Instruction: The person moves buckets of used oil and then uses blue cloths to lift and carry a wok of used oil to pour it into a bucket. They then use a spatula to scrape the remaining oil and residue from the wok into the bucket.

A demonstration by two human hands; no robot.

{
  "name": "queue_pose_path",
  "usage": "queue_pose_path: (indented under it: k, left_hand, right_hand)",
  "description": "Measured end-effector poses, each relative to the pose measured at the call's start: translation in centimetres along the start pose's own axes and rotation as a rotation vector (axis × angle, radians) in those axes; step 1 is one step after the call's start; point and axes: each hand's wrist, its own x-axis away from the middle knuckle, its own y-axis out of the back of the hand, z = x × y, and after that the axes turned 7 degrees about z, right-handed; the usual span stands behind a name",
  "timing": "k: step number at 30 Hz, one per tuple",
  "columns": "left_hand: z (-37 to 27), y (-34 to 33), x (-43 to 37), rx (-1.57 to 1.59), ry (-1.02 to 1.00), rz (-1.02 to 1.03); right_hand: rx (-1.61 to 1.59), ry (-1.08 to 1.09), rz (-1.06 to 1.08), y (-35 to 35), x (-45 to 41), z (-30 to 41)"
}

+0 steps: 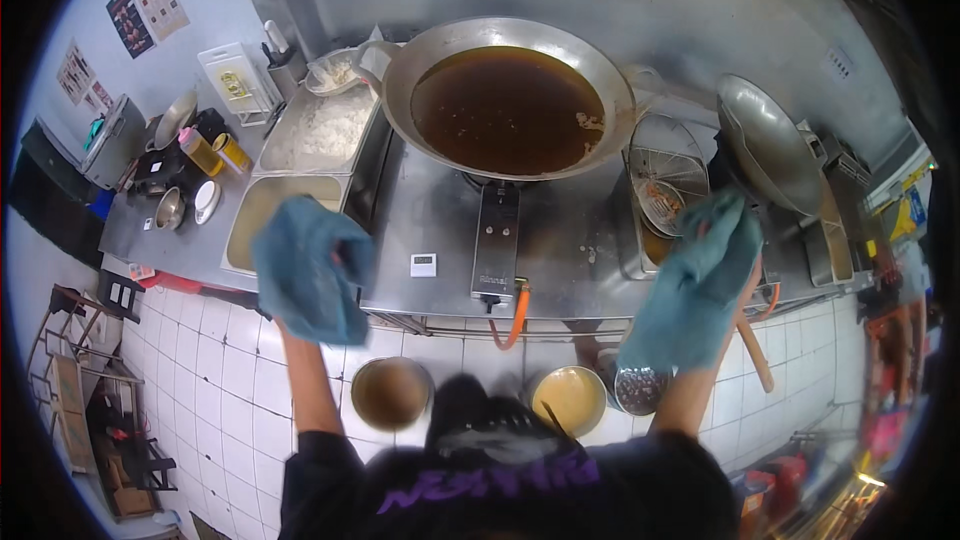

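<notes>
My left hand, mostly covered by a blue-green cloth, is raised in front of the steel pan of pale liquid. My right hand is wrapped in another blue-green cloth, near the right strainer. Between and beyond them, a large metal wok holds dark brown oil with a few floating bits, over a gas burner. Neither hand touches the wok. The cloths hide most fingers, and the picture is blurred there.
A tray of white flour stands left of the wok. A small white timer lies on the steel counter. At right leans an empty wok. An orange gas hose hangs off the front edge. Several buckets, one with yellow liquid, stand on the floor.
</notes>
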Motion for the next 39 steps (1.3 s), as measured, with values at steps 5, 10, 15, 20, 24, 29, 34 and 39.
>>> queue_pose_path:
  k: [5, 10, 15, 20, 24, 29, 34, 39]
  left_hand:
    - [-3.9, 5.9, -13.0, -0.111, -0.010, 0.317]
    - [-2.7, 8.6, -25.4, -0.224, 0.176, -0.004]
    - [1.3, 9.9, -35.6, -0.324, 0.491, -0.024]
    - [4.4, 8.8, -39.0, -0.596, 0.574, -0.034]
    - [4.7, 5.8, -39.9, -0.689, 0.718, 0.018]
    - [5.7, 7.8, -40.6, -0.747, 0.617, -0.088]
    - [6.1, 7.6, -40.0, -0.450, 0.478, -0.057]
    - [5.9, 10.9, -40.9, -0.542, 0.426, -0.019]
  right_hand:
    - [-0.030, -0.201, -0.055, 1.1, -16.6, 2.3]
    - [0.406, -0.201, -0.217, 3.4, -27.7, -1.9]
    - [0.822, -0.397, -0.030, 2.0, -32.2, -6.7]
    - [0.839, -0.561, -0.150, -3.3, -32.1, -6.8]
    - [0.864, -0.599, -0.148, -2.3, -33.5, -7.6]
    - [0.684, -0.451, -0.131, -1.0, -33.9, -9.4]
    - [0.632, -0.367, -0.261, -2.3, -33.3, -10.4]
    - [0.755, -0.285, -0.334, -3.4, -32.5, -10.3]
